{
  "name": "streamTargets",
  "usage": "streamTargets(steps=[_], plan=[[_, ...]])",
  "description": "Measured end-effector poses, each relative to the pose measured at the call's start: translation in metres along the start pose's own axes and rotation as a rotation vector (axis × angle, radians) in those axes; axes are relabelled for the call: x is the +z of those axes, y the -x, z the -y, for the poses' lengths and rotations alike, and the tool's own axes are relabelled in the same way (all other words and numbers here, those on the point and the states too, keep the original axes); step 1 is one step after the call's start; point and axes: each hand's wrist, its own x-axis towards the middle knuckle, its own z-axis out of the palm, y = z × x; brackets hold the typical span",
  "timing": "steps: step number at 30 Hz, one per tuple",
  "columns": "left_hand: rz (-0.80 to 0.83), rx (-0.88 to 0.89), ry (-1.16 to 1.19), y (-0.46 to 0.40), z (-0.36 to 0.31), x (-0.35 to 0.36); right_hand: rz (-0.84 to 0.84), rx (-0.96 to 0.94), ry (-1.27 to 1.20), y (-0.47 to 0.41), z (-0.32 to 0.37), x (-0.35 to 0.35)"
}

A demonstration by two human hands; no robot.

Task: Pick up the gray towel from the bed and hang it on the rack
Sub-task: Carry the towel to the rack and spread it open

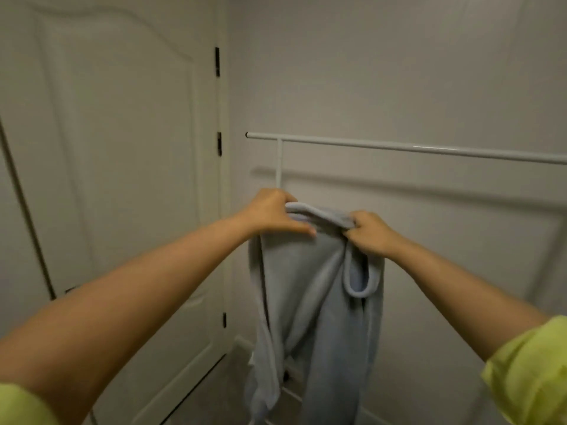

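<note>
Both hands hold the gray towel (310,289) up in front of a white rack (399,147), below its top bar.

Left of the rack stands a white panelled door (116,167) with dark hinges (217,61) along its edge nearest the rack. The left hand (271,213) is closed over the towel's upper edge, fingers curled over the top and thumb pressed along the front, just below the rack's thin upright (279,162). The towel's top edge runs taut from that hand to the right hand (369,233), which is clenched in a fist around bunched fabric. The rest of the towel hangs in folds beneath both hands, with a loop of hem drooping under the right hand. Yellow-green sleeves (530,372) are pushed up both forearms. Behind the rack is a plain wall (399,62).
</note>
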Motion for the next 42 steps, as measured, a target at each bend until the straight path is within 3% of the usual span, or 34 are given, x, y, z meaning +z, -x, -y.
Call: streamTargets(steps=[3,6,10,13,15,20,23,26,28,30,34,39,42], plan=[[0.223,0.003,-0.38,-0.024,0.013,0.018,-0.184,-0.038,-0.067,0.004,-0.023,-0.042],[0.196,-0.113,-0.386,-0.05,0.031,0.042,-0.321,-0.05,-0.036,0.008,-0.038,-0.079],[-0.011,-0.365,0.074,-0.094,0.027,0.043,-0.394,-0.018,0.418,0.01,-0.065,-0.111],[0.065,-0.526,0.755,-0.135,0.0,0.03,-0.474,0.093,0.723,0.001,-0.085,-0.121],[0.11,-0.503,1.114,-0.159,-0.019,0.016,-0.534,0.23,0.823,-0.006,-0.099,-0.132],[-0.097,-0.373,1.345,-0.227,-0.02,-0.01,-0.598,0.601,0.852,-0.021,-0.137,-0.17],[-0.21,-0.323,1.358,-0.268,-0.008,-0.021,-0.668,0.772,0.663,-0.036,-0.153,-0.202],[-0.311,-0.266,1.277,-0.307,0.004,-0.026,-0.73,0.865,0.303,-0.05,-0.165,-0.233],[-0.411,-0.208,1.079,-0.333,0.011,-0.025,-0.844,0.89,0.048,-0.06,-0.173,-0.247],[-0.519,-0.114,0.79,-0.353,0.014,-0.023,-0.951,0.89,-0.033,-0.072,-0.173,-0.255],[-0.646,-0.03,0.676,-0.399,0.019,-0.027,-1.074,0.718,0.084,-0.102,-0.163,-0.262],[-0.631,-0.014,0.584,-0.453,0.032,-0.026,-1.041,0.472,0.288,-0.128,-0.184,-0.264],[-0.623,0.019,0.544,-0.482,0.032,-0.011,-0.997,0.425,0.391,-0.141,-0.21,-0.264]])
